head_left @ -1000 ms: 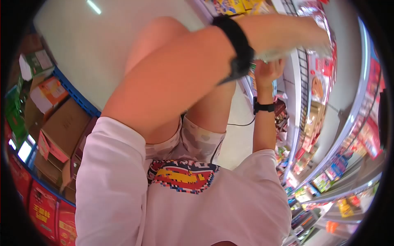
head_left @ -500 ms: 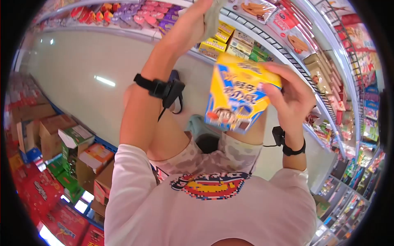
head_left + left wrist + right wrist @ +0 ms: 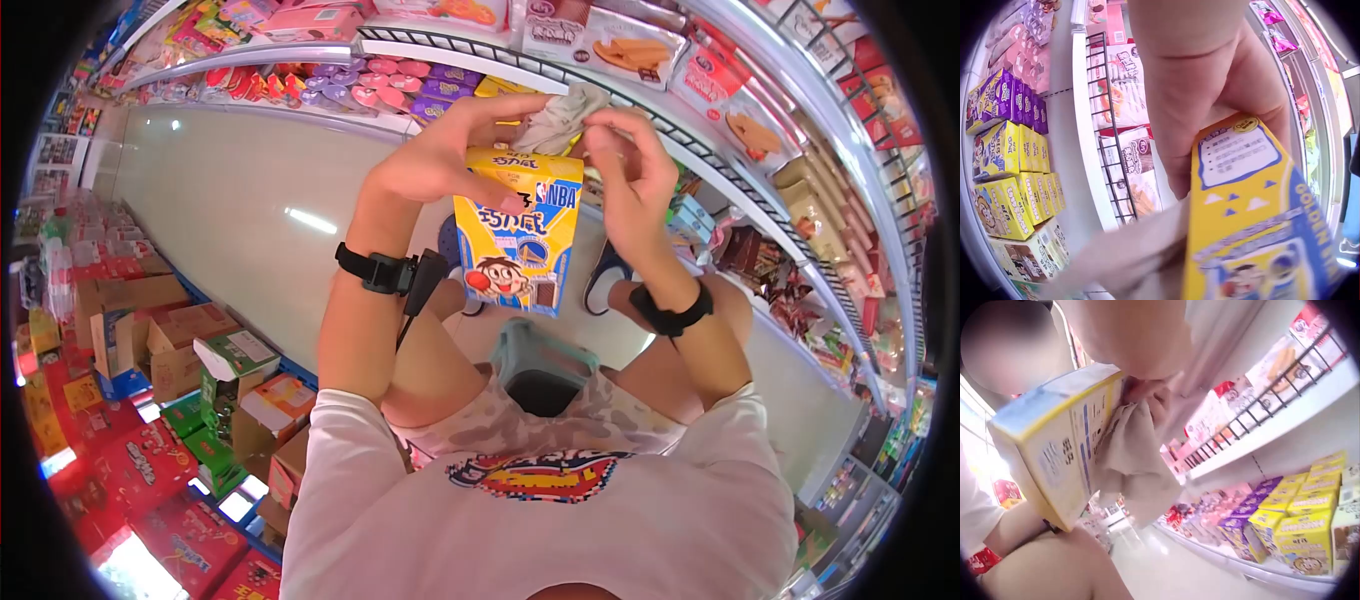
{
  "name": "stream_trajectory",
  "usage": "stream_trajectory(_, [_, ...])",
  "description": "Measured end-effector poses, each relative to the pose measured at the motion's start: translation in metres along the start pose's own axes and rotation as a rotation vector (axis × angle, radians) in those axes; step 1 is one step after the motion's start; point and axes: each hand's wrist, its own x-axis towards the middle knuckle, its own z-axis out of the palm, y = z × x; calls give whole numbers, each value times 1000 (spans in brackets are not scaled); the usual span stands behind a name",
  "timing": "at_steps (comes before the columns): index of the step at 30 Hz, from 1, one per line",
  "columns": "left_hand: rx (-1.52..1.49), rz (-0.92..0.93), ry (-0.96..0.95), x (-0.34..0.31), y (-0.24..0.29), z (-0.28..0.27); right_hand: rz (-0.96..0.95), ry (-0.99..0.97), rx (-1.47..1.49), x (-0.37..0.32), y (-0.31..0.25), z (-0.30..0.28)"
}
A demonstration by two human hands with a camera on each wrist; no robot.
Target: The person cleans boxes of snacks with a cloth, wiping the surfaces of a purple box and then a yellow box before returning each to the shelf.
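My left hand (image 3: 425, 165) grips a yellow and blue snack box (image 3: 515, 250), its thumb across the front and its fingers behind. The box is upright before my knees, with a cartoon face and an NBA logo towards me. At the box's top edge my right hand (image 3: 640, 185) pinches a crumpled grey cloth (image 3: 560, 120). The left wrist view shows the box's printed yellow side (image 3: 1241, 181) below the left hand, the cloth blurred beside it. In the right wrist view the cloth (image 3: 1132, 462) hangs against the box's side.
A shelf with a black wire rail (image 3: 680, 125) curves ahead and to the right, carrying bagged biscuits. On the lower shelf stand purple boxes (image 3: 1004, 100) and yellow boxes (image 3: 1000, 153). Opened cartons (image 3: 185, 340) and red gift boxes (image 3: 180, 540) are piled at the left. A teal stool (image 3: 540, 350) shows between my legs.
The left arm has drawn back from across the shelf side. The box has passed from the right hand to the left, and the cloth from the left hand to the right.
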Motion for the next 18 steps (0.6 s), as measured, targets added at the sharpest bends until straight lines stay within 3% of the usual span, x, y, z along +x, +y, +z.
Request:
stream_trajectory(1, [147, -36, 28, 1, -2, 1, 18, 12, 5, -3, 4, -8])
stream_trajectory(4, [126, -42, 27, 22, -19, -2, 51, -178, -5, 10, -2, -35])
stream_trajectory(6, [112, -56, 23, 31, -23, 3, 36, -183, -67, 22, 11, -43])
stream_trajectory(8, [199, 37, 141, 36, -8, 14, 67, -184, -81, 29, 12, -44])
stream_trajectory(11, [260, -9, 60, 45, -4, 16, 156, -291, 32, 36, 25, -56])
stream_trajectory(13, [251, 35, 82, 53, -7, 20, 183, -206, 88, 38, 34, -54])
stream_trajectory(15, [243, 79, 102, 61, -9, 23, 20, 49, 41, 40, 40, -57])
stream_trajectory(17, [348, 327, 191, 68, -7, 22, -68, 155, -99, 42, 45, -67])
stream_trajectory(18, [221, 330, 211, 72, 3, 36, -38, 273, 45, 43, 43, -71])
